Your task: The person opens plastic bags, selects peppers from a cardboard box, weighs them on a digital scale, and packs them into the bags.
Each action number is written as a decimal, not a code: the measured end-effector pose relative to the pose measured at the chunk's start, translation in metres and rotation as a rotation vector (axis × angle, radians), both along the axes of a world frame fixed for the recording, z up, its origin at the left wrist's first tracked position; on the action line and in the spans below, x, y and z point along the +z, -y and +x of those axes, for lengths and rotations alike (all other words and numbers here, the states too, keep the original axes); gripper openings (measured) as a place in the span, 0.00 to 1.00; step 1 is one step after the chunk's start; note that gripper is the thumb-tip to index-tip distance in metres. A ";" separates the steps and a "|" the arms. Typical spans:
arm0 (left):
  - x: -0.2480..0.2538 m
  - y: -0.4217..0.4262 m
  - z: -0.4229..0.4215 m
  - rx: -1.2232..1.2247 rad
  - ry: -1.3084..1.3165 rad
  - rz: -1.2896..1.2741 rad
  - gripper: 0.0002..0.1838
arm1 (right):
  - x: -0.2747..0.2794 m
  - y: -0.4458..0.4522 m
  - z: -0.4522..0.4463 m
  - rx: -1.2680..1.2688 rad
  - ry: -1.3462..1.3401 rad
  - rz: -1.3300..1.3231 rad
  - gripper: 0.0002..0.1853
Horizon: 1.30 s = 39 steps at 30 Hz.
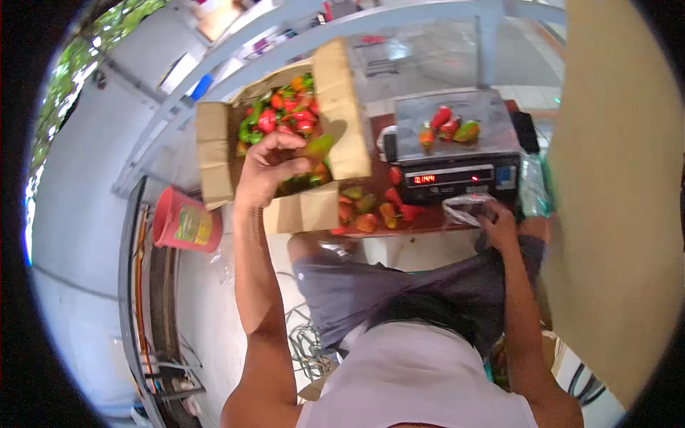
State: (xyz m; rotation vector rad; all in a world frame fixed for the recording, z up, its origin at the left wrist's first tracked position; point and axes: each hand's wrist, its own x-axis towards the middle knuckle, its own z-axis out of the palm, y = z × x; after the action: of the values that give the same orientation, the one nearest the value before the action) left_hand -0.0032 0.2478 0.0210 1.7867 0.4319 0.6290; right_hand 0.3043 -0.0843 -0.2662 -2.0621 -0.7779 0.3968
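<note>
Left fingers (285, 141) pinch 1 pepper (319, 147), right fingers (494, 207) 1 bag (464, 209); scale (492, 137) bears 4 peppers (467, 132).

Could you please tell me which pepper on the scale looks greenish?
The rightmost pepper on the scale; the other peppers there look red or orange.

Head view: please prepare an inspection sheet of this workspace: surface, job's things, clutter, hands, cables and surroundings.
Surface: reddish table, carrying a digital scale.
Job's things: peppers on the scale, loose on the table, and in an open carton.
Clutter: pink bucket left of the carton.
Hands: left hand pinches a yellow-green pepper over the carton; right hand holds clear plastic.
Cables: looped cord on the floor; type unclear.
Surroundings: blue-grey frame beyond the table; foliage at upper left.
</note>
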 end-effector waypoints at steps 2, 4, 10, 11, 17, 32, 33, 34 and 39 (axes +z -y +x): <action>-0.011 0.044 0.056 -0.081 0.027 0.101 0.16 | -0.005 0.000 -0.002 -0.007 0.054 0.022 0.26; -0.039 0.067 0.117 -0.082 0.016 0.313 0.16 | 0.000 0.000 -0.001 0.010 0.050 0.029 0.26; -0.142 0.041 0.269 0.068 -0.033 0.503 0.21 | 0.001 0.002 -0.001 -0.012 -0.019 0.047 0.27; -0.153 0.035 0.284 0.083 -0.017 0.577 0.21 | 0.006 0.002 -0.003 -0.018 -0.028 0.049 0.27; -0.170 0.024 0.306 0.073 -0.214 0.684 0.23 | 0.009 0.002 -0.002 -0.015 -0.069 0.092 0.23; -0.140 0.015 0.321 0.017 -0.337 0.853 0.27 | 0.012 -0.001 -0.004 0.014 -0.062 0.149 0.20; -0.139 0.015 0.322 0.015 -0.362 0.855 0.27 | 0.014 -0.002 -0.004 0.015 -0.065 0.148 0.20; -0.138 0.016 0.324 0.011 -0.388 0.857 0.28 | 0.016 -0.002 -0.004 0.017 -0.078 0.146 0.20; -0.144 0.012 0.331 -0.027 -0.485 0.896 0.27 | 0.013 -0.001 -0.003 0.020 -0.171 0.167 0.20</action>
State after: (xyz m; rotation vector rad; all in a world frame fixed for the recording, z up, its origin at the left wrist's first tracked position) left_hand 0.3283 0.2357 -0.1229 2.8197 0.4856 0.3735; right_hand 0.3009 -0.0831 -0.2529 -1.8402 -0.7041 0.4953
